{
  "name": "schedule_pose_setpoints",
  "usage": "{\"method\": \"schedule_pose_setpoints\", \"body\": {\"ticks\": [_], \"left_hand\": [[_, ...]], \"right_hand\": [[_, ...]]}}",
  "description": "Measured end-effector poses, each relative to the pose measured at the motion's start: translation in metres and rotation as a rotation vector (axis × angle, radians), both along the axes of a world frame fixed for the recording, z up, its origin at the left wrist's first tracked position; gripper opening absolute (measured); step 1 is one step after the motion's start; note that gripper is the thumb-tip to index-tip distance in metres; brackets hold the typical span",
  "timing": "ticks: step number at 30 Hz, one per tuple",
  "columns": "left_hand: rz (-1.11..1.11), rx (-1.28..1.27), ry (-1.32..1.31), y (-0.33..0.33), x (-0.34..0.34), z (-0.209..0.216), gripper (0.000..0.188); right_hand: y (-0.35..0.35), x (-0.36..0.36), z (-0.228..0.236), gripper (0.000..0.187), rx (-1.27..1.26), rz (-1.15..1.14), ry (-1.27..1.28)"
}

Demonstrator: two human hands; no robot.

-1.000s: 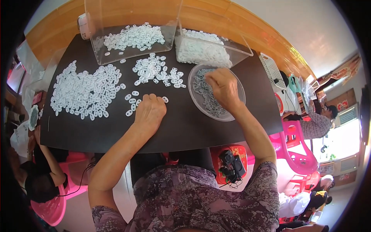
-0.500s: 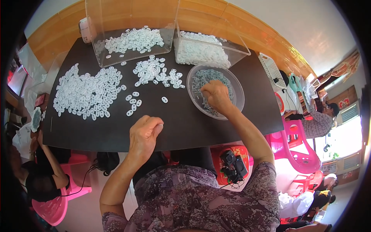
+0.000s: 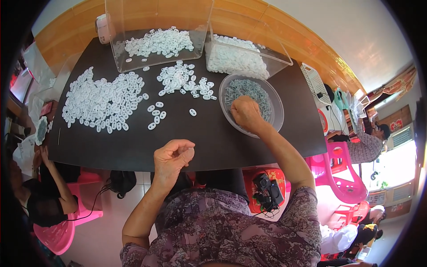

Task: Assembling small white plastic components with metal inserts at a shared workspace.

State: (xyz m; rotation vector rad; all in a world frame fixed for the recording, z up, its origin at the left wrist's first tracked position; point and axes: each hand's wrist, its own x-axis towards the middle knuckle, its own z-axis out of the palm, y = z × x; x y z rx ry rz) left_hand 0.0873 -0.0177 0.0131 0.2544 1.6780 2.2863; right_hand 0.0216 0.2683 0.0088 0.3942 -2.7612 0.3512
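My left hand [image 3: 172, 161] is raised over the table's near edge, with its fingers curled and the thumb pressed to them. Whatever lies in that pinch, if anything, is too small to name. In the round clear plastic bowl [image 3: 277, 106], my right hand [image 3: 247, 115] is closed with its knuckles up, over a load of small grey screws [image 3: 254, 90]. Its fingertips are hidden. White oval pieces with two holes are heaped at the left [image 3: 101, 101], with a smaller pile [image 3: 177, 79] at the middle. One loose oval piece [image 3: 192, 112] lies between my hands.
Two clear bins, a left one [image 3: 199, 26] and a right one [image 3: 283, 58], hold more white pieces at the back of the dark table [image 3: 209, 153]. A red stool [image 3: 280, 175] with black devices and cables stands below the near edge. Other people sit at both sides.
The view has shifted slightly. My left hand has turned a little, showing more of its thumb and curled fingers. The right hand stays in the bowl among the screws.
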Motion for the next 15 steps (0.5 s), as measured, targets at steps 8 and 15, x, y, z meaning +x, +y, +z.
{"method": "schedule_pose_setpoints", "body": {"ticks": [8, 15], "left_hand": [[0.054, 0.072, -0.018, -0.002, 0.003, -0.002, 0.015], [0.072, 0.119, -0.047, 0.000, 0.006, -0.002, 0.017]], "right_hand": [[-0.004, 0.009, 0.019, 0.003, -0.283, -0.118, -0.116], [-0.004, 0.013, 0.027, 0.012, -0.506, -0.154, -0.329]]}}
